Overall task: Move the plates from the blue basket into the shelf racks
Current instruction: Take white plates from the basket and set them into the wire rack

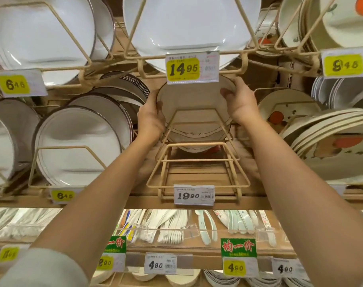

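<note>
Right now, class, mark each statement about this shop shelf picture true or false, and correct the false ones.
1. The left hand and the right hand grip one plate by its rim. True.
2. The price tag on that plate's wire rack reads 6.46. False: it reads 19.90.
3. The held plate bears an orange pattern. False: it is plain cream with a dark rim.
4. Below the rack lie spoons. True.

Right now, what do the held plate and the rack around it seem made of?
The plate looks like glazed ceramic, cream with a thin dark rim line and a soft sheen. The rack seems metal wire under a matte beige coating, judging by its thin bent rods.
</note>
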A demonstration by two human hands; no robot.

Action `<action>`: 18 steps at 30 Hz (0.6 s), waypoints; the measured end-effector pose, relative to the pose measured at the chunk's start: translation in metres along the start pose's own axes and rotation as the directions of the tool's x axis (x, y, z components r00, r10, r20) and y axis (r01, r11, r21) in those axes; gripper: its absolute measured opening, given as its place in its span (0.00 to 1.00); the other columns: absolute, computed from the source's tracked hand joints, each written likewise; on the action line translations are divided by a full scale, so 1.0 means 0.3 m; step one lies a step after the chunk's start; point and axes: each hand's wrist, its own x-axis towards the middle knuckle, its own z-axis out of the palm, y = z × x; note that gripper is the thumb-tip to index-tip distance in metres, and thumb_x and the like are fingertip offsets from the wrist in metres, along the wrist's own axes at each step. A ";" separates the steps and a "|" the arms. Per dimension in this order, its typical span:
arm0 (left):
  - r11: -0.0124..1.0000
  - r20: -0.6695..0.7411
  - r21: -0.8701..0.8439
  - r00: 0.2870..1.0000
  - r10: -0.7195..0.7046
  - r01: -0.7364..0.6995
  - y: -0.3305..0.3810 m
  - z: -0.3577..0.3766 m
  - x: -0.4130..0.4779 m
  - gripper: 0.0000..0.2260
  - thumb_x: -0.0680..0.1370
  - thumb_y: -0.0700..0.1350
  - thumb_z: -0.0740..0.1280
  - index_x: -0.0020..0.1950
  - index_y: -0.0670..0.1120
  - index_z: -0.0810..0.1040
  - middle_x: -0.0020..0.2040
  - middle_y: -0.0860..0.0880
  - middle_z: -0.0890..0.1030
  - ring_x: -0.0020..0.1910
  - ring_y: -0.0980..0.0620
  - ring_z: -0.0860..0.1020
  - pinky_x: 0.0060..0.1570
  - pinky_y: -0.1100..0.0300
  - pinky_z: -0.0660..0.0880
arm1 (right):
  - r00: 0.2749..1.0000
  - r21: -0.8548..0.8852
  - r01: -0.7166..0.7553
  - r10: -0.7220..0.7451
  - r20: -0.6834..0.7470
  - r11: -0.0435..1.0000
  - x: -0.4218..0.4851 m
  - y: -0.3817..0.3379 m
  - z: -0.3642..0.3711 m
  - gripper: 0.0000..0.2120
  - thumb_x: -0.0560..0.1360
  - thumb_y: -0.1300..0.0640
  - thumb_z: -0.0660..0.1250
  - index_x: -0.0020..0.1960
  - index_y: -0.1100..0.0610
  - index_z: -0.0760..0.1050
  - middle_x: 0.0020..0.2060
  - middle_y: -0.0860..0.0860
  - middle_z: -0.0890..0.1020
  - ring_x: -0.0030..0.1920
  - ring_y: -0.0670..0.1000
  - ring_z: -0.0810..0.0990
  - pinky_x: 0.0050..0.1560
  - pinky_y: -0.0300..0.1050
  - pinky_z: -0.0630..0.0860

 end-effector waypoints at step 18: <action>0.361 0.615 -0.663 0.752 -0.237 0.656 -0.006 0.043 -0.006 0.31 0.76 0.69 0.55 0.49 0.46 0.86 0.52 0.40 0.84 0.48 0.41 0.84 0.44 0.47 0.81 | 0.916 0.746 -0.399 0.273 0.295 0.533 0.008 0.084 0.094 0.35 0.73 0.30 0.51 0.72 0.49 0.69 0.68 0.55 0.75 0.68 0.58 0.72 0.68 0.60 0.67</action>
